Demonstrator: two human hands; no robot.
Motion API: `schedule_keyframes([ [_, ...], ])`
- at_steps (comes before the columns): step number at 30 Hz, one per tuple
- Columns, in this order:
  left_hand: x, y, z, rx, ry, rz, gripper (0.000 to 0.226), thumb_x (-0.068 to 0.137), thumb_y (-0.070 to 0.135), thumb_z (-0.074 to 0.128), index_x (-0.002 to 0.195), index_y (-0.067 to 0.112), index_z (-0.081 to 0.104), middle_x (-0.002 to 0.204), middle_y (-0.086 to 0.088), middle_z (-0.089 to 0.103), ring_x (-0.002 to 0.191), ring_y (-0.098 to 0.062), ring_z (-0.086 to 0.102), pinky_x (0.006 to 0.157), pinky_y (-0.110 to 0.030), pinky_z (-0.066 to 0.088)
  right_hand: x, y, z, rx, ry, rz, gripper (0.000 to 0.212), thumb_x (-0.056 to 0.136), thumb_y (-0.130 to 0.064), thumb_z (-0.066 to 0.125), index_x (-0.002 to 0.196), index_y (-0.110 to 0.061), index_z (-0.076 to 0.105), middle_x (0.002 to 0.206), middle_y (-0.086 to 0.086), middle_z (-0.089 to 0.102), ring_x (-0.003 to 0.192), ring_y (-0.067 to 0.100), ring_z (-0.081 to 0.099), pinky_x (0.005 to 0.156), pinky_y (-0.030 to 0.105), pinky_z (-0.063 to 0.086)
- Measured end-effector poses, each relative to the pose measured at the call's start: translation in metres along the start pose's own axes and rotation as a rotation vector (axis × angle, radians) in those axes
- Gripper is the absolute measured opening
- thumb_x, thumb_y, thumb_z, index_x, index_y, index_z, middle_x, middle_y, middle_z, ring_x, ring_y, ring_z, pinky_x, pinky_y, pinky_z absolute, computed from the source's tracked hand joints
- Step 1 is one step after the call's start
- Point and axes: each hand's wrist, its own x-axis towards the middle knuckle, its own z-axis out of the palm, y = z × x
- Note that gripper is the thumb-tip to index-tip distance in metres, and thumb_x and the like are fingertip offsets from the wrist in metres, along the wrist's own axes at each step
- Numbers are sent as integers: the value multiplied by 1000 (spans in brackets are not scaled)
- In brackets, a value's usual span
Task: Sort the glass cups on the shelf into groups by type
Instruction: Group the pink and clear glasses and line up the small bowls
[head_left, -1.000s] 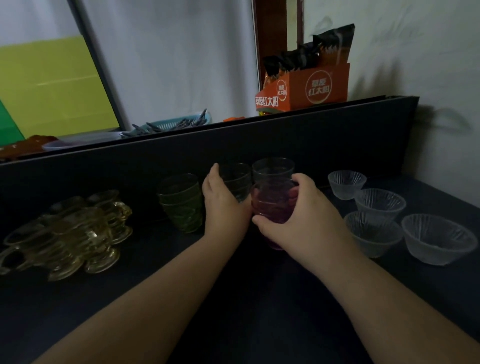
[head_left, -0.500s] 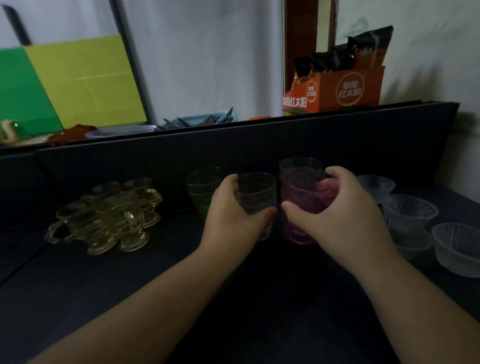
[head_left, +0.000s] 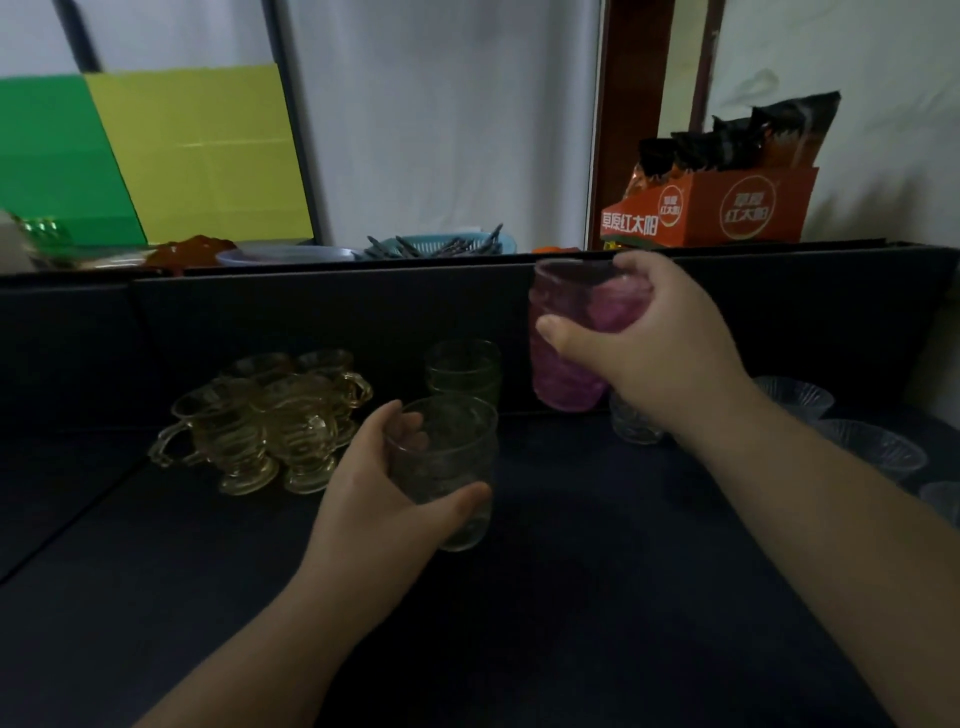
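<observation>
My left hand (head_left: 384, 499) grips a clear patterned tumbler (head_left: 447, 467) just above the dark shelf surface (head_left: 571, 597). My right hand (head_left: 660, 343) holds a pink tumbler (head_left: 576, 338) lifted well above the shelf. Behind the clear tumbler stands a green tumbler (head_left: 464, 370) against the back wall. Several amber handled cups (head_left: 265, 421) cluster at the left. A clear tumbler (head_left: 631, 428) stands partly hidden under my right forearm. Clear ribbed bowls (head_left: 872, 447) sit at the right.
A dark back panel (head_left: 311, 322) rises behind the shelf. On the ledge above it sit an orange snack box (head_left: 711, 213), a blue basket (head_left: 447, 244) and a lilac dish (head_left: 285, 255). Green and yellow boards (head_left: 156, 156) lean at the back left.
Both hands have lifted their tumblers off the shelf: the right raised the pink one high, the left drew the clear one toward me. The camera has panned left.
</observation>
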Motion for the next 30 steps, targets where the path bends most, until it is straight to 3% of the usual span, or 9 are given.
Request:
schedule_keyframes([
  [4, 1, -3, 3, -27, -39, -4, 100, 62, 31, 89, 144, 32, 32, 125, 21, 52, 109, 4, 54, 86, -13, 43, 39, -15, 23, 31, -35, -18, 88, 63, -53, 86, 134, -20, 47, 113, -13, 56, 102, 8, 60, 89, 31, 55],
  [9, 9, -7, 3, -118, -107, -70, 103, 61, 38, 88, 147, 29, 31, 124, 21, 56, 108, 4, 58, 94, -23, 47, 67, -20, 54, 37, -77, -37, 96, 64, -51, 87, 140, -14, 42, 125, -4, 55, 111, 15, 58, 93, 35, 54],
  [12, 12, -8, 2, -121, -122, -73, 102, 62, 37, 88, 147, 29, 31, 121, 23, 56, 104, 7, 57, 84, -12, 45, 73, -17, 72, 65, -118, 5, 96, 63, -49, 88, 139, -13, 43, 125, -1, 57, 110, 16, 59, 92, 37, 55],
  [17, 14, -6, 2, -116, -131, -55, 91, 64, 32, 88, 139, 34, 36, 111, 25, 56, 95, 20, 54, 71, -1, 41, 70, -6, 94, 107, -276, 33, 79, 63, -42, 91, 127, -21, 49, 106, -14, 57, 99, 8, 60, 88, 32, 56],
  [21, 15, -4, -1, -118, -136, -67, 76, 65, 28, 87, 117, 46, 35, 104, 25, 56, 89, 24, 53, 65, 0, 41, 63, 6, 108, 16, -327, 18, 98, 62, -47, 90, 143, -18, 42, 124, -6, 54, 109, 9, 54, 90, 27, 50],
  [26, 15, -3, -2, -101, -154, -61, 66, 65, 30, 87, 106, 50, 38, 102, 25, 56, 88, 25, 51, 64, 0, 40, 55, 18, 116, 4, -348, 43, 98, 63, -48, 89, 144, -21, 40, 134, -3, 53, 105, 4, 48, 74, 12, 39],
  [30, 15, -2, -1, -100, -138, -57, 64, 65, 29, 87, 101, 51, 40, 99, 25, 58, 87, 24, 53, 62, 0, 41, 48, 19, 119, 30, -336, 72, 101, 64, -48, 88, 147, -22, 36, 140, 0, 51, 115, 10, 50, 90, 24, 45],
])
